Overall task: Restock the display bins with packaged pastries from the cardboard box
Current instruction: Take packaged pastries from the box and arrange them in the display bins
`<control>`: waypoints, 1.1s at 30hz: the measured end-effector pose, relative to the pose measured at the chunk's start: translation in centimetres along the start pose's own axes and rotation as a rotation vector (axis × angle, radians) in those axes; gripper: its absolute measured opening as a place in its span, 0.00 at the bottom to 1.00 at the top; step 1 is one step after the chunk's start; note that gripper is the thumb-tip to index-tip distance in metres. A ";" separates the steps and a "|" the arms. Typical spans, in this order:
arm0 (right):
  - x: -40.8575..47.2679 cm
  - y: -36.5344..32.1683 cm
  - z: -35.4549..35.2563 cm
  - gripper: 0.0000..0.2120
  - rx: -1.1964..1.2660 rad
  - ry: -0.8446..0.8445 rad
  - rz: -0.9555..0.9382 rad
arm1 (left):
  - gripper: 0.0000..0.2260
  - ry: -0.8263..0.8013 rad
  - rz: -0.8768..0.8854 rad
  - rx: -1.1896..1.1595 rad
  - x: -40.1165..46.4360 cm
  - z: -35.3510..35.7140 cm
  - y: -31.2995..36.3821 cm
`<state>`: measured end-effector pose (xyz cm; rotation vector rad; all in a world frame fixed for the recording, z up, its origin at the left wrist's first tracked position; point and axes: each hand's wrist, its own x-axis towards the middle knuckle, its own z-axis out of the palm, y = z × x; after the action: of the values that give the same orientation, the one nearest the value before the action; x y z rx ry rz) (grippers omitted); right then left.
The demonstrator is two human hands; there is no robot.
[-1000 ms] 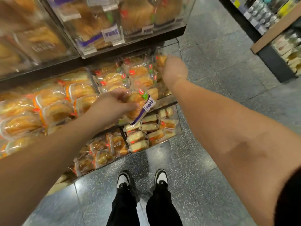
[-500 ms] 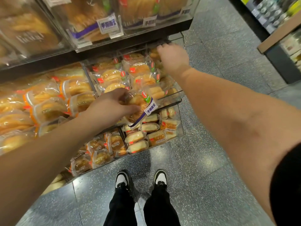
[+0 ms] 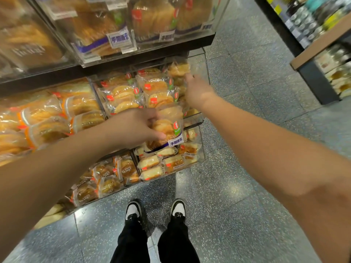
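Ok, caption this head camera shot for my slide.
Left hand holds a packaged pastry at the middle display bin while the right hand reaches its far corner.

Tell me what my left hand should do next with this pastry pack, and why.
Probably set it into the middle-shelf bin: the left hand grips the pastry pack just above its front edge, while the right hand reaches to the packs at the back.

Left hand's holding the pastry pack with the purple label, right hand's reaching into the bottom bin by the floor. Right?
Not quite. The head view shows the right hand reaching into the middle-shelf bin, at a pack at its far end, not the bottom bin by the floor. The rest stands: the left hand holds the pastry pack with the purple label.
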<state>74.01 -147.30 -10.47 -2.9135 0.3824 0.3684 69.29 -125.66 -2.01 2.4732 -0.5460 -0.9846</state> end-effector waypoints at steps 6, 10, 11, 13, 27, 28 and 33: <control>1.3 -0.8 -0.4 0.23 0.239 0.037 0.071 | 0.29 -0.033 -0.002 0.022 0.7 -0.1 0.6; 1.7 -1.1 0.2 0.27 0.359 0.187 0.025 | 0.32 -0.028 0.011 0.048 0.7 0.1 0.6; 1.8 -1.2 0.3 0.29 0.364 0.205 0.003 | 0.32 -0.029 0.008 0.042 0.6 0.0 0.5; 1.9 -1.3 0.5 0.30 0.363 0.219 -0.024 | 0.29 -0.026 0.002 0.023 0.6 0.0 0.4; 2.8 -1.4 -0.5 0.30 0.128 -0.046 0.011 | 0.23 0.018 -0.023 -0.022 1.4 0.0 0.0; 2.7 -1.3 -0.5 0.31 0.179 -0.036 0.013 | 0.23 0.021 -0.026 -0.027 1.3 0.0 0.1; 1.7 -0.6 0.2 0.27 0.540 0.116 0.078 | 0.25 0.029 -0.032 0.000 1.2 -0.2 0.1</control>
<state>75.71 -147.04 -11.05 -2.4007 0.5205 0.0839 70.22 -126.28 -2.54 2.4997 -0.4981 -0.9593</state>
